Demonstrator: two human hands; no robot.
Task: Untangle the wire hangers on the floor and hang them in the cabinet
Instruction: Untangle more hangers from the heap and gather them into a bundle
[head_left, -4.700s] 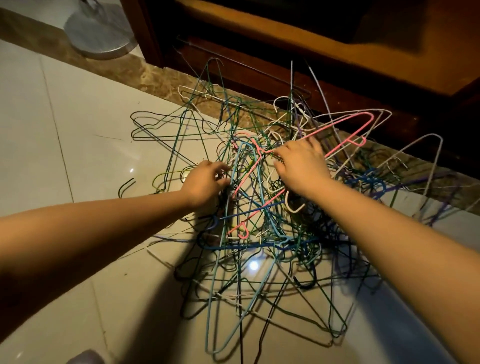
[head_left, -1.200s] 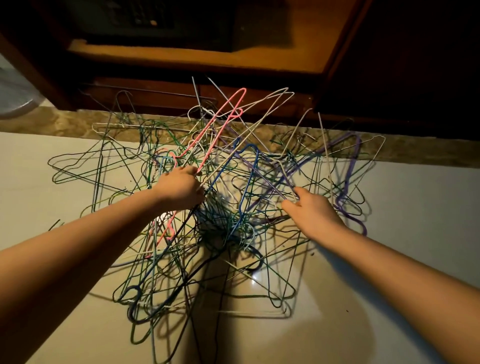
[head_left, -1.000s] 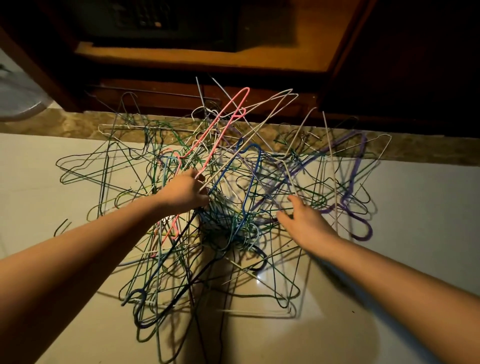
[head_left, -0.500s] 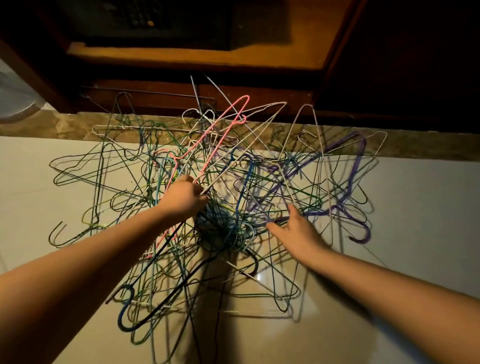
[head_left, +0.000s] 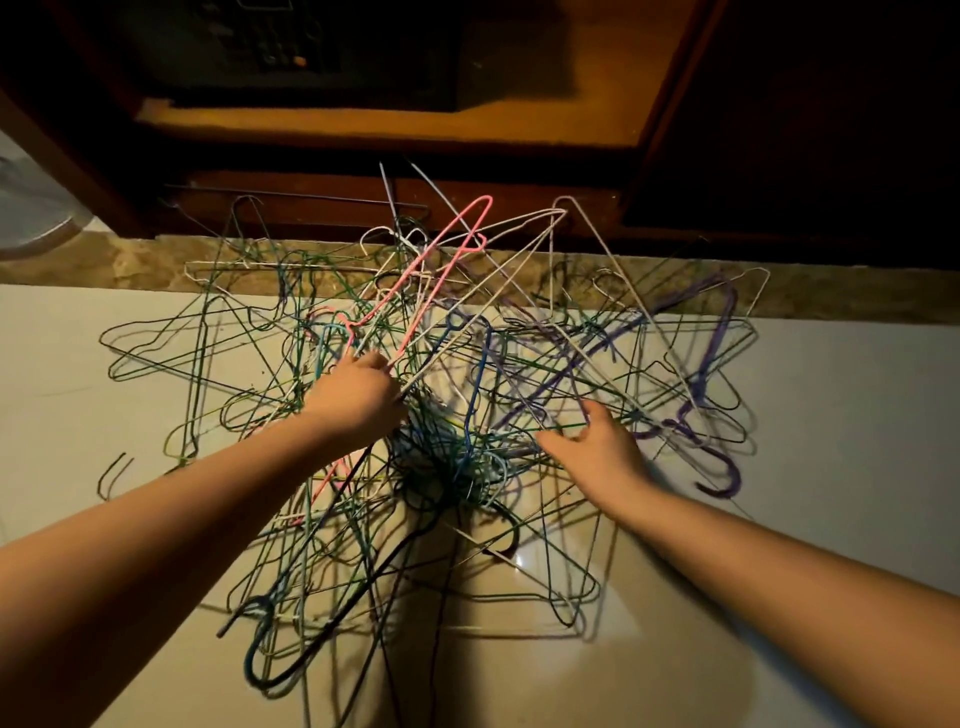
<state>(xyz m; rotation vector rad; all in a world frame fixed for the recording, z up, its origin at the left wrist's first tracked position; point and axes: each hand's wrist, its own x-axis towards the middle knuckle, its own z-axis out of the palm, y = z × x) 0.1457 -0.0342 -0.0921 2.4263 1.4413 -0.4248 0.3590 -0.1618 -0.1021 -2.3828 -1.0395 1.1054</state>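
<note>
A tangled pile of wire hangers (head_left: 447, 431) in green, blue, white and black lies on the pale tiled floor (head_left: 841, 415), just in front of a dark wooden cabinet (head_left: 395, 130). A pink hanger (head_left: 439, 267) juts up from the middle; a purple hanger (head_left: 722, 338) lies at the right edge. The left hand (head_left: 358, 397) is curled into a fist around several wires near the pink one. The right hand (head_left: 597, 449) reaches into the pile with thumb stretched out and fingers bent; whether it pinches a wire cannot be told.
</note>
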